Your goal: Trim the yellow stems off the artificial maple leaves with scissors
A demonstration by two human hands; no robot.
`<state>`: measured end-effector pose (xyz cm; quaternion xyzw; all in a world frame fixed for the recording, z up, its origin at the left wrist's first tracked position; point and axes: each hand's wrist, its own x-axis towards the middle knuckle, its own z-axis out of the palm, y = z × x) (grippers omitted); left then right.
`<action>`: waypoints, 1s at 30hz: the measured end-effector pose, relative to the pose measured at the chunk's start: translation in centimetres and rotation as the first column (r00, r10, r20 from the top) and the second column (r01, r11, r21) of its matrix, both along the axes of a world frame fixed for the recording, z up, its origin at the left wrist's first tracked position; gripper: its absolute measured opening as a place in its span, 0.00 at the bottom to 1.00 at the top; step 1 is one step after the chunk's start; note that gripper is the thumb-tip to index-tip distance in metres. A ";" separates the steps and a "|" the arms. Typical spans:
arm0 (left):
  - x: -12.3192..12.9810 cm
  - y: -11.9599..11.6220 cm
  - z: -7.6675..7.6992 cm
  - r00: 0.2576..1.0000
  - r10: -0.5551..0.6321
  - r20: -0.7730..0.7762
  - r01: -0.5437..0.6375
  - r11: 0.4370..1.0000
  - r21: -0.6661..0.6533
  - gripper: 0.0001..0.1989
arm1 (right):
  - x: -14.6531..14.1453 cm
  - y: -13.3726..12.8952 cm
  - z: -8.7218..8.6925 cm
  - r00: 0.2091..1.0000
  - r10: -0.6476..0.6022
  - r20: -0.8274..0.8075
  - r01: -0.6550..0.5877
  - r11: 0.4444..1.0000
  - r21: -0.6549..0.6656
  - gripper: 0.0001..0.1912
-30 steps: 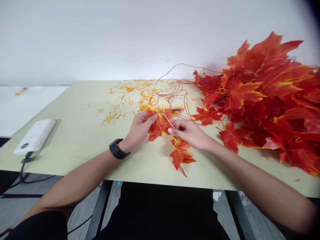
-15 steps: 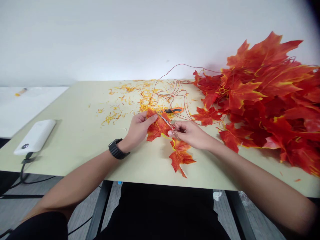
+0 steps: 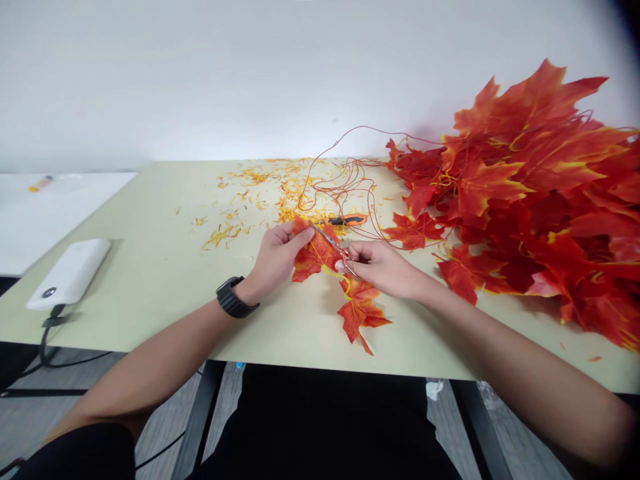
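My left hand (image 3: 280, 250) pinches a red-orange artificial maple leaf (image 3: 313, 260) by its upper left part, thumb on top. A pair of small metal scissors (image 3: 330, 241) is in my right hand (image 3: 377, 265), the fingers closed round the handles. The blades lie across the leaf's upper edge, their tips close to my left thumb. A yellow stem (image 3: 336, 273) runs from the held leaf toward a second maple leaf (image 3: 363, 312), which hangs or lies below my right hand. Whether the second leaf touches the table cannot be made out.
A large heap of red maple leaves (image 3: 530, 200) fills the right side. Loose red cord (image 3: 345, 190), yellow-orange trimmings (image 3: 260, 179) and an orange-and-black tool handle (image 3: 353, 220) lie behind my hands. A white power bank (image 3: 73, 273) with a black cable stands at the table's (image 3: 165, 293) left.
Both hands keep nearly the same place, with only a very slight shift of the scissors and the held leaf. Nothing has been let go or picked up.
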<state>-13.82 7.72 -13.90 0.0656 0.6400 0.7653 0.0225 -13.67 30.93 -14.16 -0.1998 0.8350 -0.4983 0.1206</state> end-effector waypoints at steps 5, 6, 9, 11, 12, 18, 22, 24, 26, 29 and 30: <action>0.0 0.0 0.1 1.000 0.004 0.001 -0.004 1.000 0.006 0.19 | 0.0 -0.1 -0.1 0.999 -0.004 0.040 0.006 0.999 -0.049 0.29; 0.0 0.0 0.1 1.000 0.003 0.003 -0.003 1.000 0.006 0.19 | 0.0 -0.1 -0.2 0.999 -0.003 0.046 0.005 0.999 -0.054 0.29; 0.1 0.1 0.2 1.000 0.004 0.004 -0.004 1.000 0.011 0.19 | 0.1 0.0 -0.3 0.998 0.000 0.061 0.004 0.998 -0.066 0.27; 0.1 0.2 0.2 1.000 0.006 -0.001 -0.006 1.000 0.014 0.19 | 0.2 0.0 -0.3 0.996 0.009 0.085 -0.001 0.995 -0.096 0.26; 0.1 0.2 0.3 1.000 0.006 -0.004 -0.006 1.000 0.013 0.19 | 0.2 0.0 -0.3 0.995 0.016 0.100 -0.004 0.993 -0.114 0.26; 0.1 0.2 0.2 1.000 0.006 -0.004 -0.006 1.000 0.006 0.19 | 0.2 -0.1 -0.7 0.994 0.005 0.105 0.009 0.991 -0.133 0.26; 0.1 0.2 0.1 1.000 0.014 -0.009 -0.014 1.000 0.001 0.19 | 0.2 -0.2 -1.0 0.993 0.011 0.122 0.010 0.986 -0.167 0.28; 0.1 0.1 0.1 1.000 0.015 -0.010 -0.015 1.000 -0.003 0.19 | 0.1 -0.2 -1.1 0.992 0.016 0.127 0.008 0.983 -0.182 0.29; 0.0 0.1 0.1 1.000 0.015 -0.011 -0.015 1.000 -0.006 0.19 | 0.1 -0.2 -1.2 0.992 0.014 0.125 0.010 0.982 -0.187 0.28; 0.0 0.1 0.2 1.000 0.022 -0.015 -0.022 1.000 -0.016 0.20 | 0.1 -0.3 -1.4 0.994 -0.002 0.111 0.023 0.983 -0.184 0.28; 0.0 0.1 0.2 1.000 0.024 -0.016 -0.024 1.000 -0.020 0.20 | 0.1 -0.3 -1.4 0.994 -0.004 0.106 0.024 0.982 -0.185 0.28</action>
